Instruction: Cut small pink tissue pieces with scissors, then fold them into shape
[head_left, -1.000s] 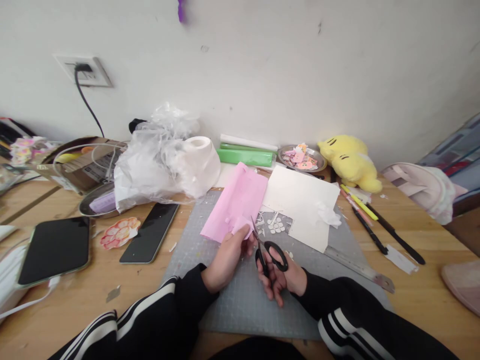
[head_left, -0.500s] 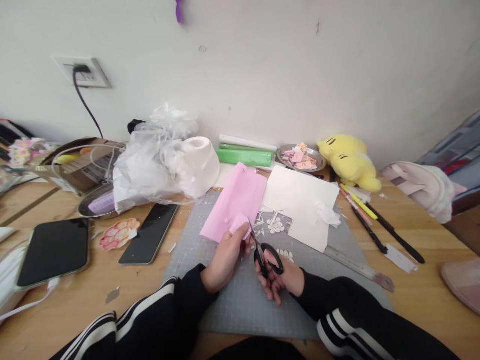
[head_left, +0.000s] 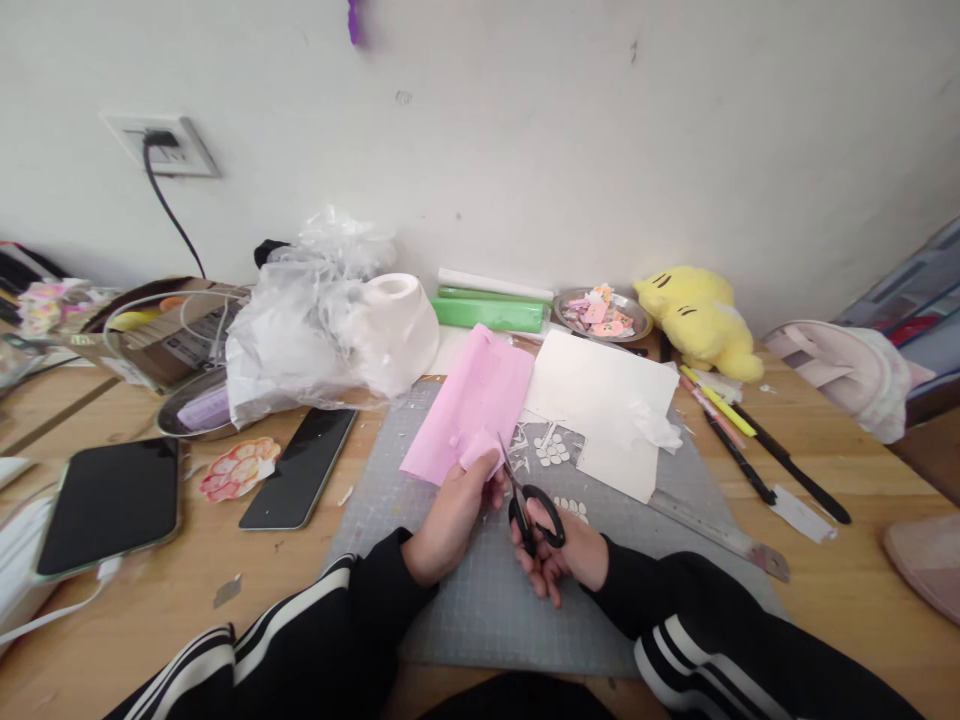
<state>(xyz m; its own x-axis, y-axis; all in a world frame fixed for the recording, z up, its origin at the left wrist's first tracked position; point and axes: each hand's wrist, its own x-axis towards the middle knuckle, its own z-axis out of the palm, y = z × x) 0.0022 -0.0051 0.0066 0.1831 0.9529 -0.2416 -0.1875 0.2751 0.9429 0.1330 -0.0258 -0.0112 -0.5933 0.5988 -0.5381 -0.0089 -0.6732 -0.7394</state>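
Note:
My left hand point(head_left: 457, 510) pinches a small piece of pink paper point(head_left: 480, 447) between thumb and fingers. My right hand point(head_left: 561, 550) has its fingers through the black handles of a pair of scissors point(head_left: 543, 515), whose blades point up and left beside the small piece. Whether the blades touch the paper I cannot tell. Behind lies a larger sheet of pink paper point(head_left: 484, 385) on the grey cutting mat point(head_left: 465, 610). Small white oval cutouts point(head_left: 553, 447) lie right of my left hand, and several more sit just behind my right hand.
White paper point(head_left: 600, 385), a steel ruler point(head_left: 712, 530) and pens point(head_left: 724, 408) lie to the right. A metal dish of small paper pieces point(head_left: 602, 316) and a yellow plush toy point(head_left: 701, 320) stand behind. Leftward are a plastic bag point(head_left: 289, 340), a paper roll point(head_left: 405, 325) and phones point(head_left: 301, 470).
Almost nothing differs. Both hands, the scissors and the pink paper stay in nearly the same place; the view shifts very slightly.

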